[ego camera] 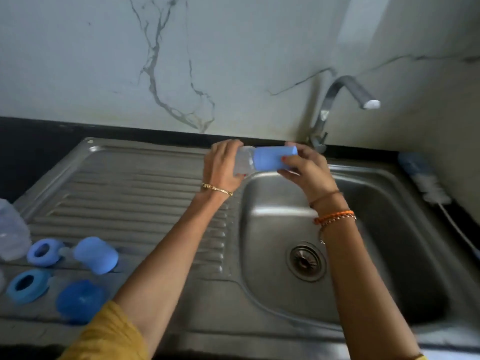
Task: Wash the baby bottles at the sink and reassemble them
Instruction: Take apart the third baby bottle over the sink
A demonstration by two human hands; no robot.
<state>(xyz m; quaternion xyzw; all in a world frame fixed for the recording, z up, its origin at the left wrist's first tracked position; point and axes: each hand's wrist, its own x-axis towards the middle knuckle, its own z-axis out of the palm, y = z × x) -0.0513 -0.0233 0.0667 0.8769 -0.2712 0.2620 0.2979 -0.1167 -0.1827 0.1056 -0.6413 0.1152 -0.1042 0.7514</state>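
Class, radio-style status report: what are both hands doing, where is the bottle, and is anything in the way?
Left hand grips clear bottle; right hand grips its blue cap. Bottle held sideways over sink edge. Tap dry, nothing blocking.

Brushed steel sink (389,183), matt blue plastic cap (272,158), clear plastic bottle (242,158), glossy veined marble wall (104,61).

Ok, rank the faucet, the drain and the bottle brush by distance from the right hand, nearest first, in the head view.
From the right hand, which grips the bottle's blue cap:
1. Faucet: its base is just behind the hand, at the sink's back edge.
2. Drain: below the hand, in the basin floor.
3. Bottle brush: far right, on the sink's rim by the wall.
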